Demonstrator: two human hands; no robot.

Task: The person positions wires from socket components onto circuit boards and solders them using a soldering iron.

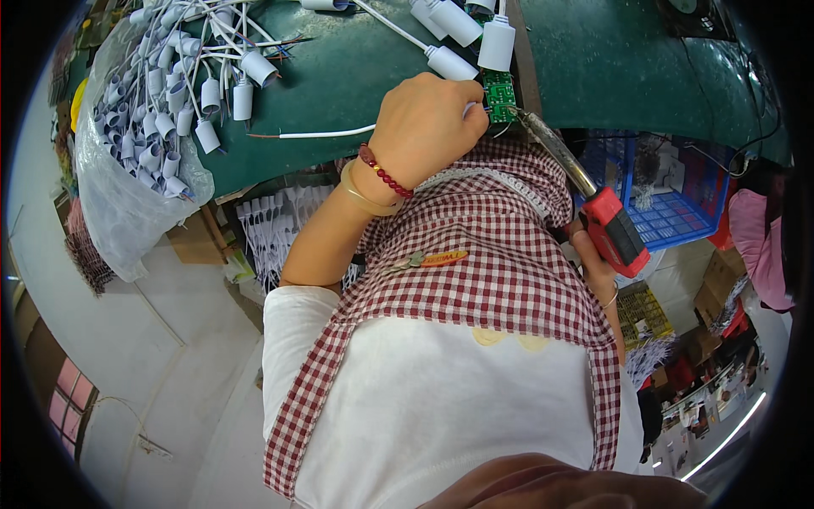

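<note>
While the small green circuit board (pixel 499 95) sits pinched at the fingertips of the left hand (pixel 424 127), which is curled closed around it just over the near edge of the green-topped bench (pixel 610 59), the metal tip of a soldering iron (pixel 585 191) comes in from the right and touches the board's lower edge. The right hand (pixel 598 263) is wrapped tight on the iron's red and black handle, low and close to the body, so the long shaft slants up to the board; holding the board at the bench edge appears to keep it steady against the tip. A thin white wire (pixel 322 133) runs leftward from under the left hand. Just beyond the left hand lie white cylindrical housings (pixel 475 34) on white leads, and far to its left a clear plastic bag (pixel 127 195) holds many more. Past the right hand stands a blue crate (pixel 670 199).
</note>
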